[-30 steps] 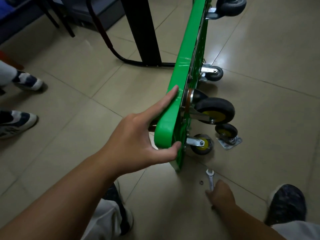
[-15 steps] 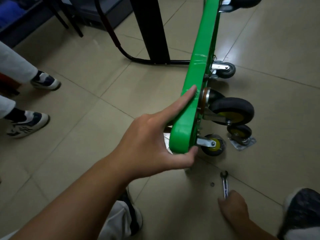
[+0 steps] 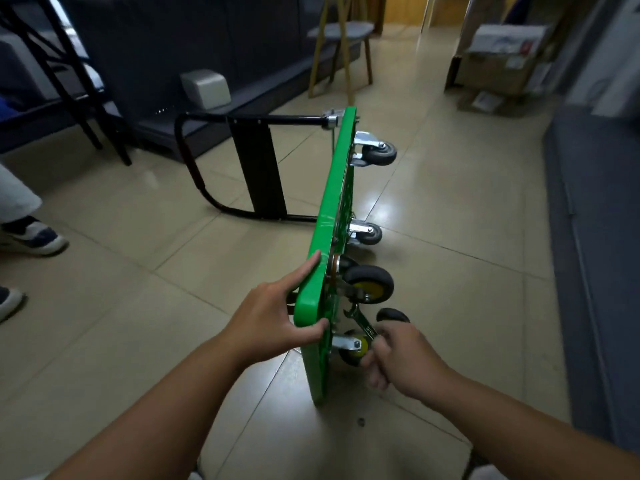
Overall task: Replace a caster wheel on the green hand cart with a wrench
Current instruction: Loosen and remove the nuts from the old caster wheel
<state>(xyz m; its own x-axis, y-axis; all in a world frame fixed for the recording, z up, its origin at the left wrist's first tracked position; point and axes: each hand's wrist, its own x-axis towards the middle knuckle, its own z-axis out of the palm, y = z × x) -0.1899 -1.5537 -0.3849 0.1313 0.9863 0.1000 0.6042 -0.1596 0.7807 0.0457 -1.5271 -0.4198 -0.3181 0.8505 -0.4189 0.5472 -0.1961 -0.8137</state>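
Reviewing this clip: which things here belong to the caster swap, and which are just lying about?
Job in hand: green hand cart, gripped by the left hand; wrench in the right hand; yellow-hubbed caster wheel; separate black wheel on the floor; small ring on the floor.

Lying about: wooden chair; cardboard boxes; bystander's shoe.

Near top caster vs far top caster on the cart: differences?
The near top caster has a yellow hub; the far top caster shows no yellow. The wrench, gripped by the right hand, points up at the near top caster's bracket; nothing touches the far top caster. Both have black tyres and stick out sideways from the green cart.
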